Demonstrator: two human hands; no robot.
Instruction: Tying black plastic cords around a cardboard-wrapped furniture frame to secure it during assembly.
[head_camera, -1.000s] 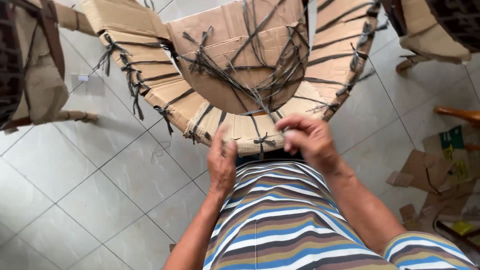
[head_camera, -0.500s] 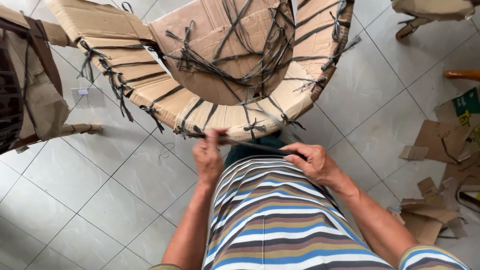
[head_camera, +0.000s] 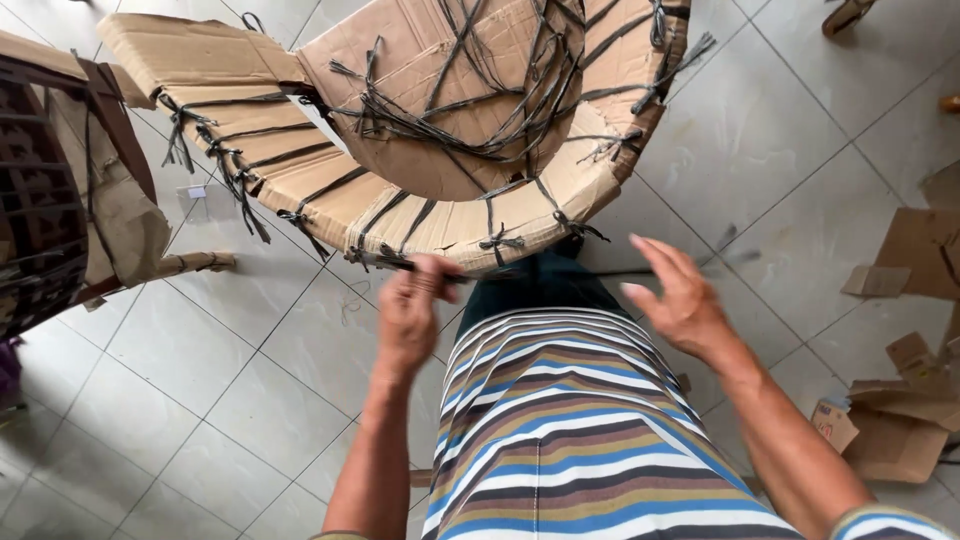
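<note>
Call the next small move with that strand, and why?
Probably close the right hand on the dark strand and pull it taut. The left hand pinches one end by the cardboard-wrapped rim, while the right hand is open, fingers spread, with the blurred strand running toward it.

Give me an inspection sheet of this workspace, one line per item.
Surface: pale tiled floor, no table seen.
Job's things: round cardboard-wrapped piece bound with dark strapping, knots along its rim; a dark strap runs from it toward the person.
Clutter: torn cardboard scraps on the floor at the right.
Grippers: left hand pinches the dark strap near the rim; right hand is open, fingers spread, blurred, whether it touches the strap cannot be told.
Cables: nothing seen.
Surroundings: another cardboard-wrapped piece with dark weave at the left; striped shirt below.
</note>
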